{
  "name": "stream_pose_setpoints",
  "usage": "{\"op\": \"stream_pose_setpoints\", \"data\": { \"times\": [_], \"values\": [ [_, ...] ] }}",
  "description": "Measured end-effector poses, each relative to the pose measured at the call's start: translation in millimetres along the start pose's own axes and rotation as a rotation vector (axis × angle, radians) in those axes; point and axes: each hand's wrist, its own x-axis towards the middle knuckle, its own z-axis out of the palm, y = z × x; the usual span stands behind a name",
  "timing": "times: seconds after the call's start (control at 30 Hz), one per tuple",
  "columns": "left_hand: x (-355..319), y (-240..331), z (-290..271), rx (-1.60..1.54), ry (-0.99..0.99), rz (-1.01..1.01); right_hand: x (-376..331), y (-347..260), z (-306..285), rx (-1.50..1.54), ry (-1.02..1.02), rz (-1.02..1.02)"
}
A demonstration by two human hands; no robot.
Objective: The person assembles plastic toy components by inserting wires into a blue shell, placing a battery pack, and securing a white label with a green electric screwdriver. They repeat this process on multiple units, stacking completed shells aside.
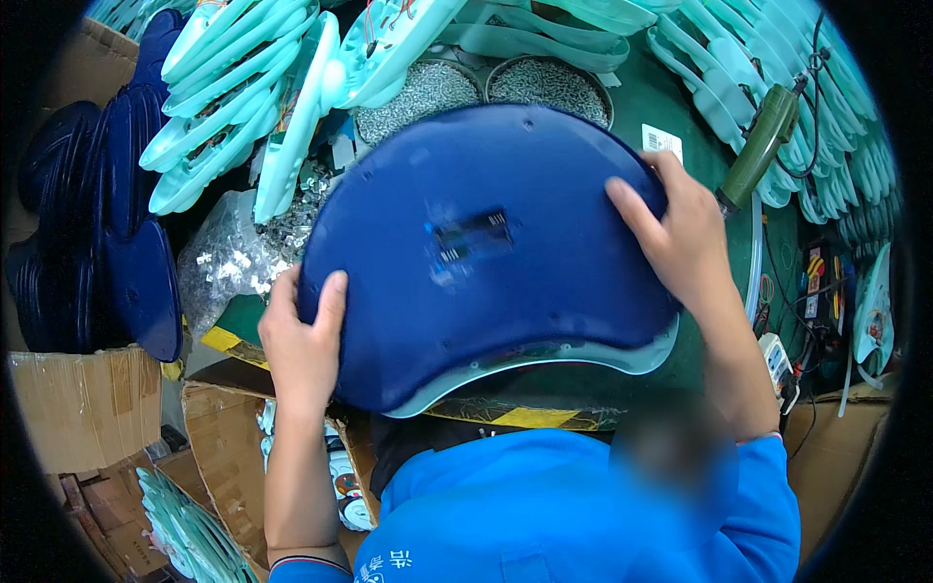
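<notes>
A large dark blue kidney-shaped panel (486, 282) is held in front of me, with a rectangular slot near its middle. Below its curved front edge shows the rim of a light teal shell (622, 358) of similar outline. My left hand (303, 335) grips the panel's left edge, thumb on top. At the upper right edge, my right hand (680, 223) holds it the same way, thumb on the blue face and fingers round the rim. The fingers under the panel are hidden.
Two round tins of small screws (549, 83) stand behind the panel. Teal shells (233, 87) are stacked at the back. A green electric screwdriver (763, 146) hangs at right. Dark blue panels (126, 223) pile up at left, above cardboard boxes (87, 398). A plastic bag (228, 257) holds small metal clips.
</notes>
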Motion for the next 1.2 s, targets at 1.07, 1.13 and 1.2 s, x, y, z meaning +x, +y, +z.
{"op": "stream_pose_setpoints", "data": {
  "times": [1.07, 1.13, 1.2],
  "values": [
    [86.2, -32.8, 48.1, 0.302, 0.026, 0.347, 21.8, -18.9, 37.7, -0.179, 0.053, -0.389],
    [89.9, -39.3, 49.8, 0.372, 0.012, 0.361, 21.9, -30.2, 32.1, -0.097, 0.066, -0.453],
    [91.4, -32.4, 44.2, 0.357, -0.057, 0.322, 20.4, -39.1, 26.6, -0.041, 0.057, -0.487]
  ]
}}
